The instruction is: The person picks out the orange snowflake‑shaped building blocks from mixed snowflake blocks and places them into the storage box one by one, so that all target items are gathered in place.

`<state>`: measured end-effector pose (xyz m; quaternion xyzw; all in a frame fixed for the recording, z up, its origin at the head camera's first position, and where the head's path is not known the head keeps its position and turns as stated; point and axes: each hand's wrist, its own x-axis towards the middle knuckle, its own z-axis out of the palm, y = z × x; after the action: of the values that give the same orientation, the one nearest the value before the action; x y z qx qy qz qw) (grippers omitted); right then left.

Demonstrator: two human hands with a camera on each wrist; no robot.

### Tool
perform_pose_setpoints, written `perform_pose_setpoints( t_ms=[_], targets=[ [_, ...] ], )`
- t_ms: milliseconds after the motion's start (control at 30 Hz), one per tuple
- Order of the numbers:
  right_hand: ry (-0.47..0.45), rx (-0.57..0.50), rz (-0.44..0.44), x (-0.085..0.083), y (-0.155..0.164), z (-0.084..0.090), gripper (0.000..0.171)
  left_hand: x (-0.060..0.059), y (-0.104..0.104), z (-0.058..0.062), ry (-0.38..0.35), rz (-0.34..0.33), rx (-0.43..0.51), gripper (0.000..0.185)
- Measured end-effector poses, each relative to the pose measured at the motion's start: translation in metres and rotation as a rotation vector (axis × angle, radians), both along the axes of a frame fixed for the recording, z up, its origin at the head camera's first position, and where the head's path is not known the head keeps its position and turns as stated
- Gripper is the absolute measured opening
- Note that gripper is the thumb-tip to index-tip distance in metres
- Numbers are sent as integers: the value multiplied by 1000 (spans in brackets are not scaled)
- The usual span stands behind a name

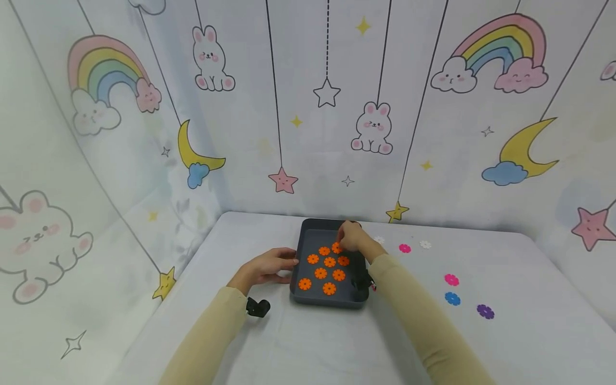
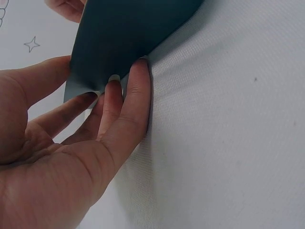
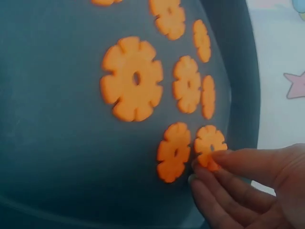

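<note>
A dark grey tray [image 1: 346, 299] lies on the white table with several orange flower-shaped notched discs [image 1: 329, 289] spread flat in it. At the tray's left side is my left hand [image 1: 269, 264]; its fingers touch the outer wall, relaxed and slightly bent, also seen on the wall [image 2: 114, 28] in the left wrist view. Over the far right part of the tray, my right hand [image 1: 352, 238] pinches one orange disc [image 3: 208, 139] between thumb and fingers. That disc is close beside another orange disc [image 3: 174, 152]. My right forearm and wrist camera hide part of the tray's right side.
Right of the tray on the table lie loose discs: pink discs [image 1: 452, 279], a blue disc [image 1: 452, 298], a purple disc [image 1: 485, 311] and white discs [image 1: 425, 244]. A patterned cloth wall [image 1: 327, 139] stands behind the table and along its left side.
</note>
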<state>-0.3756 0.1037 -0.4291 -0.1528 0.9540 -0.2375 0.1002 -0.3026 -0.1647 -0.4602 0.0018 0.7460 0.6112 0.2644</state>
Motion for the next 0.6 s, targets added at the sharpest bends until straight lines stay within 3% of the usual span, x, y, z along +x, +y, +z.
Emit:
perform_pose_setpoints(
  t_ms=[600],
  targets=[
    [-3,10,-9,-6,3,-11,12,0,0,0,13,-2,3,58]
  ],
)
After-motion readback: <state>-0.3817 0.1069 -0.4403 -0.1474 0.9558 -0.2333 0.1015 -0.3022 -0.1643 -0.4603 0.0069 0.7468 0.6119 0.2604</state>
